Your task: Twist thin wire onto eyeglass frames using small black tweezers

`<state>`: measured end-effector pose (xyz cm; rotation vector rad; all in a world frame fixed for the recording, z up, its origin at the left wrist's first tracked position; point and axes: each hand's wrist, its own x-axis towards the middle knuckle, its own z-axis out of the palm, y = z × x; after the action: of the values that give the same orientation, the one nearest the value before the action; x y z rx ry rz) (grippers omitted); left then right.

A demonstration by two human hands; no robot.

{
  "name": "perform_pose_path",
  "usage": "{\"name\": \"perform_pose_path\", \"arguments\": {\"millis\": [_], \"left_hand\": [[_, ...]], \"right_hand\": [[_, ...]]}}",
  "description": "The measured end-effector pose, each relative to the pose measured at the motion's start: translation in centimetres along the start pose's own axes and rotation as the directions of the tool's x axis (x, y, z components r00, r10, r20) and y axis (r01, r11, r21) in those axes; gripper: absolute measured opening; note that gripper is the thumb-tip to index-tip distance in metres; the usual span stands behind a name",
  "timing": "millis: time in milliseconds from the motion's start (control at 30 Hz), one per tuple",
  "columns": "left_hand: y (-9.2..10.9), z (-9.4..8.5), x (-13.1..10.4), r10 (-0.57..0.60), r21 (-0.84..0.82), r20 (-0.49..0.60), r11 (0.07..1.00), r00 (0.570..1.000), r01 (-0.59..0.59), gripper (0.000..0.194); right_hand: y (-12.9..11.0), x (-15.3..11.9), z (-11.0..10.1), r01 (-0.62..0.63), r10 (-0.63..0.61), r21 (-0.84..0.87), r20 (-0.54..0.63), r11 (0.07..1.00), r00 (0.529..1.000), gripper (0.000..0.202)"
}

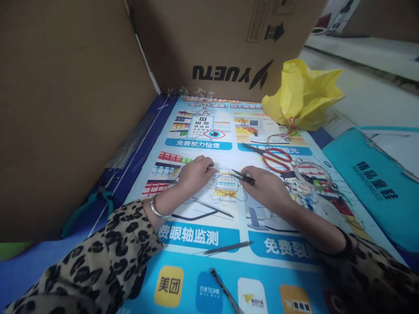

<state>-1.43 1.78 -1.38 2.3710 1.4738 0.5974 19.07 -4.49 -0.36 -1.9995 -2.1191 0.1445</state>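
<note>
My left hand (198, 172), with a silver bangle at its wrist, is closed in a pinch on a thin wire piece (224, 179) with looping strands. To its right, my right hand (262, 185) wraps round small dark pliers (244, 176), whose tips point left at the wire's edge. Whether the tips touch the wire cannot be made out. Red-handled scissors (276, 158) lie just beyond my right hand. A printed poster (240, 209) lies under everything.
A yellow bag (294, 98) tied with coloured wires stands at the back right. Teal-handled pliers (93, 205) lie left. Wire coils (314, 174) and a teal box (373, 183) are right. Cardboard (212, 39) walls the back and left. Thin dark strips (225, 247) lie in front.
</note>
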Motion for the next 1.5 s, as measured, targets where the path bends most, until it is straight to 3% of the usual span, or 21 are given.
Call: {"name": "perform_pose_path", "arguments": {"millis": [500, 667, 767, 833, 900, 1000, 1067, 1133, 1300, 1500], "left_hand": [[-0.4, -0.3, 0.3, 0.014, -0.156, -0.097, 0.987, 0.995, -0.029, 0.022], [-0.5, -0.3, 0.3, 0.003, -0.233, -0.197, 0.971, 0.980, -0.050, 0.017], [-0.1, -0.5, 0.0, 0.028, -0.243, -0.260, 0.965, 0.965, -0.093, 0.015], [0.3, -0.5, -0.3, 0.075, -0.229, -0.267, 0.964, 0.961, -0.139, 0.015], [0.8, -0.6, -0.7, 0.138, -0.196, -0.251, 0.962, 0.958, -0.190, 0.015], [1.4, -0.7, -1.3, 0.206, -0.137, -0.194, 0.963, 0.959, -0.234, 0.017], [1.4, -0.9, -1.4, 0.198, -0.104, -0.161, 0.971, 0.967, -0.216, 0.020], [1.1, -1.1, -1.2, 0.148, -0.065, -0.161, 0.985, 0.976, -0.160, 0.021], [-0.3, -1.1, -0.6, 0.060, 0.033, -0.102, 0.998, 0.993, -0.056, 0.023], [-0.4, -0.9, -0.8, 0.109, 0.123, 0.016, 0.986, 0.994, -0.111, 0.018]], "right_hand": [[0.0, -0.1, 0.8, 0.039, -0.026, 0.094, -0.133, 0.995, 0.991, 0.027], [0.0, -0.4, 0.3, 0.119, -0.054, 0.225, -0.274, 0.967, 0.960, 0.027], [0.0, -0.6, -0.4, 0.112, 0.057, 0.426, -0.366, 0.898, 0.929, 0.029], [0.0, -0.7, -0.9, 0.069, 0.168, 0.563, -0.359, 0.824, 0.918, 0.030], [0.0, -0.6, -1.1, 0.062, 0.204, 0.625, -0.344, 0.778, 0.917, 0.029], [0.0, -0.5, -1.0, 0.181, 0.035, 0.536, -0.368, 0.825, 0.929, 0.020], [0.0, -0.4, -0.6, 0.339, -0.179, 0.405, -0.383, 0.849, 0.906, 0.015], [0.2, -0.4, -0.1, 0.427, -0.318, 0.294, -0.352, 0.855, 0.880, 0.023], [0.5, -0.3, 0.9, 0.378, -0.342, 0.128, -0.236, 0.917, 0.910, 0.038], [-0.1, -0.4, 0.9, 0.383, -0.376, 0.004, -0.177, 0.924, 0.909, 0.037]]}}
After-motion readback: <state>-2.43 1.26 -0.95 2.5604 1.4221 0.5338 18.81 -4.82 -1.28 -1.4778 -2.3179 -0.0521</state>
